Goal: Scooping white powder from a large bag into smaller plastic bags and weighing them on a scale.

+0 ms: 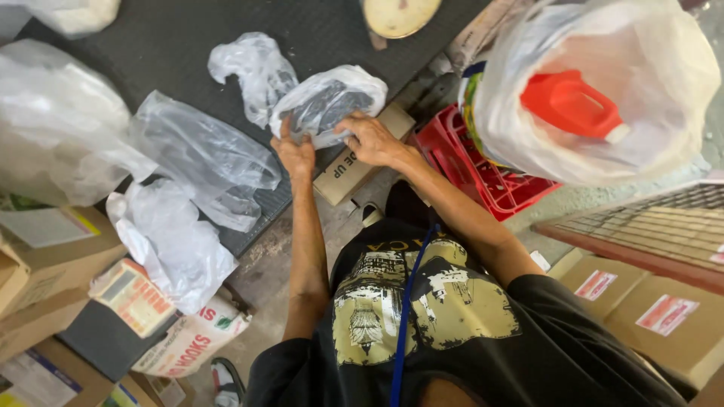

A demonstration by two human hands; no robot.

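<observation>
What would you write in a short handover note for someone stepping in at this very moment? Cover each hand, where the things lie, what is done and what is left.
Left hand: grips the near left edge of the small plastic bag with dark contents.
Right hand: holds the same bag's near right edge.
The bag lies on the dark mat, against a crumpled empty bag; two more clear bags lie to the left. A cardboard box sits under the hands.
Done: contents sit inside the bag.
Left: the mouth looks untied, though I cannot be sure.

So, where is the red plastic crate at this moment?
In the head view the red plastic crate stands right of centre, under the hanging white bag, beside the right hand.
</observation>
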